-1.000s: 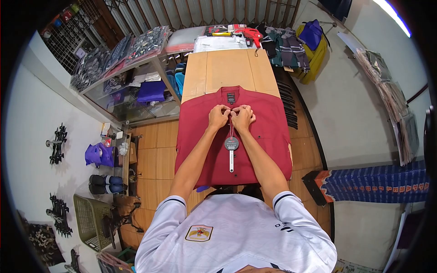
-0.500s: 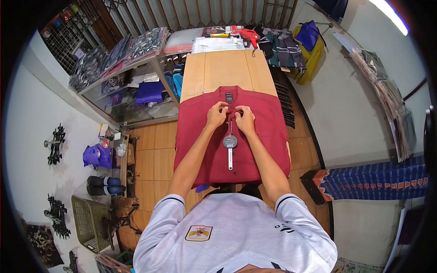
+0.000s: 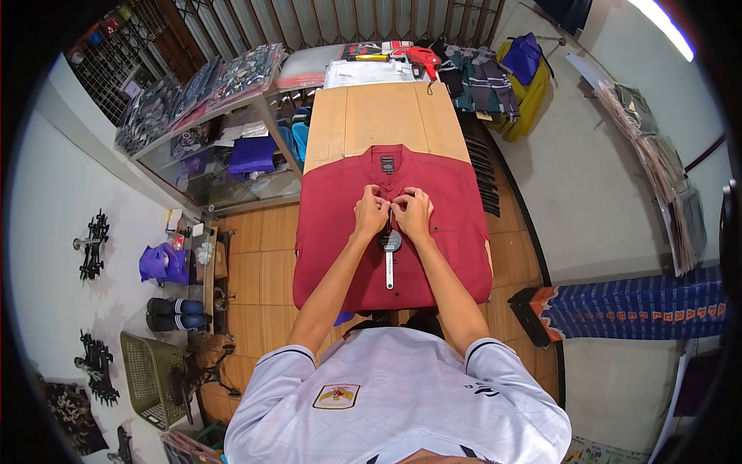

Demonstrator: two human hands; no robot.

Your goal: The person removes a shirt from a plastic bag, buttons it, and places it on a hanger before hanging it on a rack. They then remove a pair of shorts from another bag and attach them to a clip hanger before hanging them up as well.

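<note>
A dark red shirt lies spread front-up on a wooden table, its collar pointing away from me. My left hand pinches the shirt's front edge on the left of the button placket. Opposite it, my right hand pinches the other side, and the fingertips of both hands nearly meet. Just below them a round dark hang tag with a white strip rests on the placket. The fingers cover the part of the placket between them. Inside the collar a black label shows.
The bare wooden tabletop extends beyond the collar. At its far end lie white packages and a red tag gun-like tool. A glass display case stands left. Black hangers line the right side.
Both hands have moved down the placket, toward me, and their fingertips have come closer together. The collar area above them is more exposed.
</note>
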